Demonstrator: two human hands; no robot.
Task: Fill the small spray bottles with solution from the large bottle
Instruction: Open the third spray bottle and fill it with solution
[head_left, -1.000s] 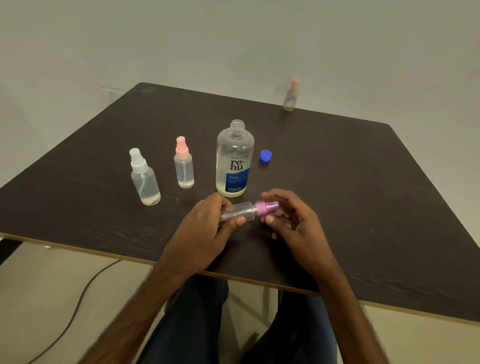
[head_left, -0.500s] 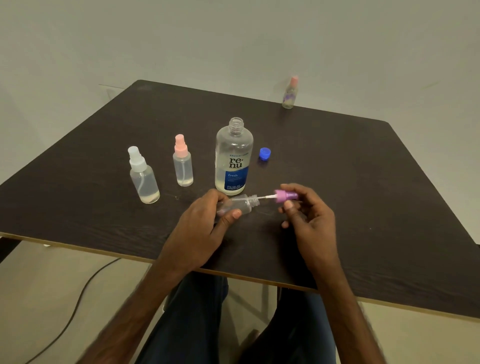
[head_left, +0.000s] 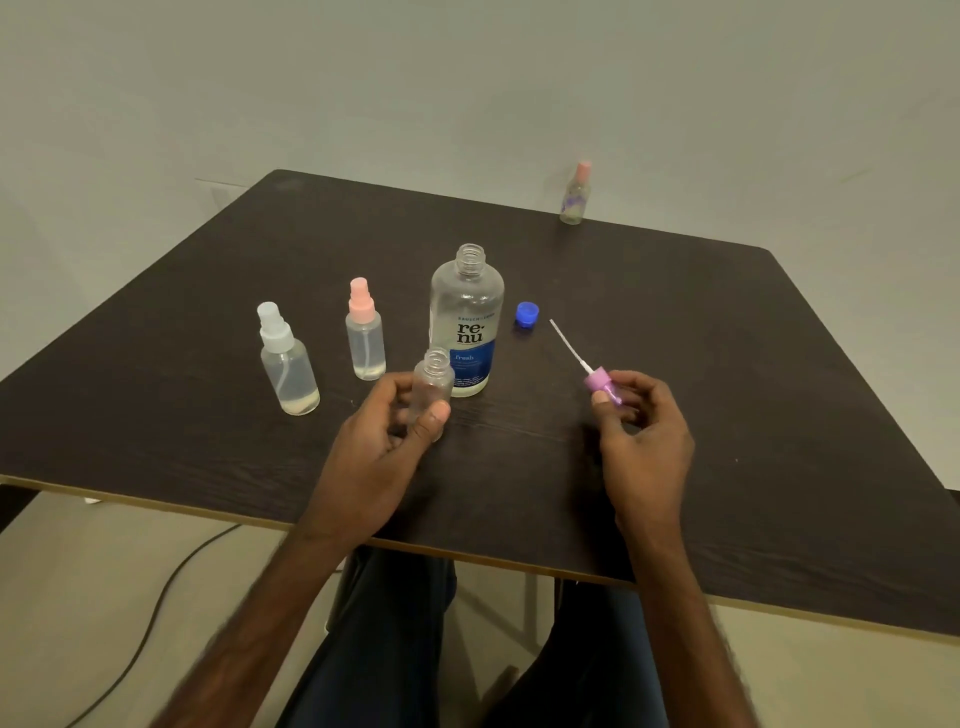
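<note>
Left hand (head_left: 387, 441): fingers curled round small clear uncapped plastic bottle (head_left: 434, 382), upright. Right hand (head_left: 644, 431): fingers pinch purple spray pump (head_left: 597, 379), white dip tube pointing 11 o'clock. Large clear blue-labelled bottle (head_left: 467, 322), uncapped, stands on dark wood worktop (head_left: 727, 364), just beyond small bottle at 1 o'clock.

We see a plain indoor room, home or office we cannot tell, bare pale walls (head_left: 467, 78), dark wood-grain counter (head_left: 727, 415), pale floor (head_left: 78, 597), black cable (head_left: 170, 580) trailing across it
</note>
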